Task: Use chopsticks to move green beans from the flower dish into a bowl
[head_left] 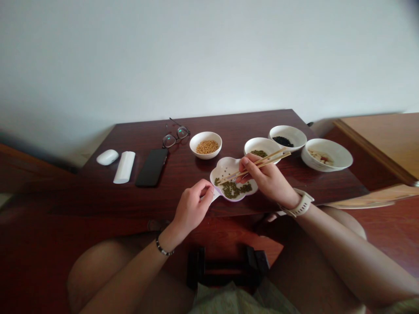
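Left of centre: phone [152, 167], glasses [176, 135]. Right hand [266, 176] grips chopsticks [258, 164] over green-bean dish [233, 179]; left hand [193, 206] pinches its edge. Upper-centre bowl [206, 145]: yellow beans.

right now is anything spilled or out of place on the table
Nothing stands out. The green beans lie inside the flower dish, no beans show on the table, and the four bowls sit upright.
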Tool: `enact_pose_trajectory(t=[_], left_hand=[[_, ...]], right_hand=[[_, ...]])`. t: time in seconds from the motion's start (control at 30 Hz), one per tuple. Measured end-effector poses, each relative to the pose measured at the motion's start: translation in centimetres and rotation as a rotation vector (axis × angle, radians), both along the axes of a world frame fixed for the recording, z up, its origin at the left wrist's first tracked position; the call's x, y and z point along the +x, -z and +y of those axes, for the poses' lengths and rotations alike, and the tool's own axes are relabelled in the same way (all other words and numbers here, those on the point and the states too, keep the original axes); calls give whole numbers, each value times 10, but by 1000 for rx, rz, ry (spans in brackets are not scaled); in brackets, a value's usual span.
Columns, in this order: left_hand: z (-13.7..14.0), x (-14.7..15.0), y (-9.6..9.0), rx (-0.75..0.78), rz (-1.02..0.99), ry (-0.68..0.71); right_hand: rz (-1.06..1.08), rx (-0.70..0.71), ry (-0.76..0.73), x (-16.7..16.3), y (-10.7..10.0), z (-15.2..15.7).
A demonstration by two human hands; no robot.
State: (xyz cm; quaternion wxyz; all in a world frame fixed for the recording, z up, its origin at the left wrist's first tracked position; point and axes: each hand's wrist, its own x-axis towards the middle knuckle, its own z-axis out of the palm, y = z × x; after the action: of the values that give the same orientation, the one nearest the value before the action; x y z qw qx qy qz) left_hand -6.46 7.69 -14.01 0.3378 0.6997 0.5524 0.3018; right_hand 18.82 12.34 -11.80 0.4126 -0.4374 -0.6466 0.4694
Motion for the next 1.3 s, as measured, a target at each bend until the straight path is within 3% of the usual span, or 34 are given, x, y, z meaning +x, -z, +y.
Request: enact_pose_trajectory(t=[0.37,0.77,1.07,1.17,1.3], left_hand=[[-1,1,-2,6,24,3],[-1,1,-1,7,28,-4],[0,1,-2,-4,23,-8],[1,0,-6,-82,-25,1],[1,-4,-13,-335,-187,69]], right_hand=[[23,0,34,3,-1,3],[32,-16,-94,-5,-2,2],[59,-37,-17,7,-6,0],[87,-11,42,15,-10,0],[77,16,134,25,-15,0]])
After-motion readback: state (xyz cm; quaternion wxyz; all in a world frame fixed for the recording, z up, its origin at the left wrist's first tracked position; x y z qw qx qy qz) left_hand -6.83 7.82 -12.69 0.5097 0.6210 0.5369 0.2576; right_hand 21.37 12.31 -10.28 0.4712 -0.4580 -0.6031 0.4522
